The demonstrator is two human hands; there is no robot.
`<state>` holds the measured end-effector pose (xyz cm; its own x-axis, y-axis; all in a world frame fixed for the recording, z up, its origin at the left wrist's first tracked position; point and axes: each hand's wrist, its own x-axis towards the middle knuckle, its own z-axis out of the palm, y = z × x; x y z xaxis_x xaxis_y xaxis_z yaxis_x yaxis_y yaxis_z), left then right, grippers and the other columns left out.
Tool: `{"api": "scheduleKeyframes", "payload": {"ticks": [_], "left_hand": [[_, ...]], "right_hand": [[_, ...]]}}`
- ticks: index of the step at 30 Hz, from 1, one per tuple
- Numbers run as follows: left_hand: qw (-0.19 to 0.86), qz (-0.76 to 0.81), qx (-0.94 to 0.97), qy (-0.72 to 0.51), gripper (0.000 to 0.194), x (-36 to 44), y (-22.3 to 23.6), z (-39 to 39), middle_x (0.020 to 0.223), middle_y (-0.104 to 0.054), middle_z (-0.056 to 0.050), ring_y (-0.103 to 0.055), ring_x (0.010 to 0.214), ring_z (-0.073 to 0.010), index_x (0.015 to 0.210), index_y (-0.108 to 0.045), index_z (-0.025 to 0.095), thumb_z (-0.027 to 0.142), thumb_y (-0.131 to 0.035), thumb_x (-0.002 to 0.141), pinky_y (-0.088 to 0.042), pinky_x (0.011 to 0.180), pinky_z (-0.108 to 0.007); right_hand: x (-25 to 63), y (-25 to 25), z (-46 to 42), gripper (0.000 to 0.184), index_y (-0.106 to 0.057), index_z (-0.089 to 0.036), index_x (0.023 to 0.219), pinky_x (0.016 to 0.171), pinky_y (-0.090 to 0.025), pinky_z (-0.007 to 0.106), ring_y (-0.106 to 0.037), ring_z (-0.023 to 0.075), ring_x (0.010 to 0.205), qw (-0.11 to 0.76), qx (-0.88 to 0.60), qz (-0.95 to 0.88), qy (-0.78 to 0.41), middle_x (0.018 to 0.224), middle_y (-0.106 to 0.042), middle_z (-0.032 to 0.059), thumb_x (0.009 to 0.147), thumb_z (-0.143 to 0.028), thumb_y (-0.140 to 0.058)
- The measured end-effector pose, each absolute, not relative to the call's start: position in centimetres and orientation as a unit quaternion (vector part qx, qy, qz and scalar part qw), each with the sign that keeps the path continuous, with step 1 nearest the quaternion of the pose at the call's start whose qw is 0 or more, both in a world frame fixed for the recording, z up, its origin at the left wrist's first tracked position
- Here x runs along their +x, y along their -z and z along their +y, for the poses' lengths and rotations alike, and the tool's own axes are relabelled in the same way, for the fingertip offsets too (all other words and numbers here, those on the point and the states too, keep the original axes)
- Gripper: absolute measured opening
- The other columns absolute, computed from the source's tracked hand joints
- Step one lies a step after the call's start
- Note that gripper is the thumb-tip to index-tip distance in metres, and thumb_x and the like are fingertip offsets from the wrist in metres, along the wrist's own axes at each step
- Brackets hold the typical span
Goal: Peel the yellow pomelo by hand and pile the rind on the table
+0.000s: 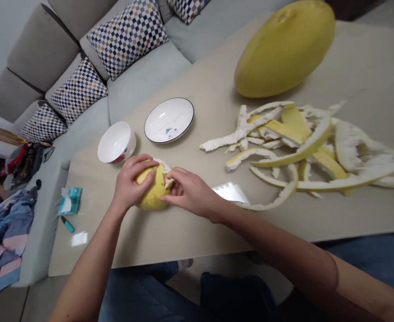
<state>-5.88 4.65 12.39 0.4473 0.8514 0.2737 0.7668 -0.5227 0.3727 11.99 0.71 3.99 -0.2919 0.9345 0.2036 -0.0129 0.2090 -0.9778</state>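
A partly peeled yellow pomelo (152, 200) rests on the table in front of me, white pith showing along its upper right side. My left hand (133, 181) is wrapped over its left and top, thumb pressed on the rind. At the right side, my right hand (186, 190) pinches the torn edge of the peel, its fingers curled in. Just behind the fruit stand a white bowl (114, 143) and an oval white plate (170, 120) with a dark rim.
Many strips of pomelo peel (304, 147) are heaped at the right of the table (210, 241). Behind them lies a large whole pomelo (284, 49). A turquoise tissue packet (70, 201) and a small turquoise-handled tool (67, 224) lie at left. A sofa (143, 76) borders the far side.
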Motion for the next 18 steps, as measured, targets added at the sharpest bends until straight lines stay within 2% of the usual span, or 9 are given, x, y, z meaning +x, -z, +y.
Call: {"api": "scheduleKeyframes", "payload": {"ticks": [5,9,15,18], "left_hand": [[0.134,0.494,0.830,-0.222,0.022,-6.0,-12.4,5.5,0.114,-0.070,-0.004,-0.063,0.109,-0.0188,0.100,-0.075,0.023,0.024,-0.058,0.086,-0.047,0.102,-0.034],[0.155,0.509,0.813,-0.238,0.022,-5.9,-12.4,6.4,0.111,-0.071,-0.003,-0.064,0.107,-0.0181,0.096,-0.076,0.023,0.022,-0.057,0.086,-0.048,0.100,-0.032],[0.175,0.540,0.788,-0.237,0.023,-5.5,-12.6,7.4,0.105,-0.073,-0.002,-0.064,0.106,-0.0186,0.091,-0.077,0.023,0.024,-0.054,0.088,-0.048,0.099,-0.032],[0.170,0.554,0.777,-0.246,0.024,-5.6,-12.6,7.5,0.105,-0.073,-0.002,-0.065,0.105,-0.0190,0.091,-0.077,0.022,0.027,-0.053,0.089,-0.048,0.099,-0.032]], "right_hand": [[11.8,-3.9,0.8,0.033,-0.063,-0.022,0.090,0.061,-0.045,0.023,-0.051,0.0083,0.064,0.472,-0.374,-0.608,-0.518,0.087,-0.054,-0.0045,0.067,-0.020,-0.085],[11.1,-4.6,1.1,0.034,-0.062,-0.021,0.086,0.058,-0.042,0.022,-0.047,0.0080,0.063,0.489,-0.395,-0.589,-0.507,0.080,-0.050,-0.0061,0.064,-0.016,-0.087],[10.4,-5.2,1.4,0.025,-0.054,-0.019,0.070,0.057,-0.038,0.023,-0.044,0.0090,0.061,0.496,-0.408,-0.587,-0.493,0.068,-0.047,-0.0068,0.072,-0.016,-0.079],[10.6,-5.3,1.2,0.027,-0.052,-0.020,0.071,0.057,-0.035,0.024,-0.043,0.0092,0.061,0.486,-0.422,-0.608,-0.465,0.071,-0.049,-0.0059,0.074,-0.020,-0.079]]}}
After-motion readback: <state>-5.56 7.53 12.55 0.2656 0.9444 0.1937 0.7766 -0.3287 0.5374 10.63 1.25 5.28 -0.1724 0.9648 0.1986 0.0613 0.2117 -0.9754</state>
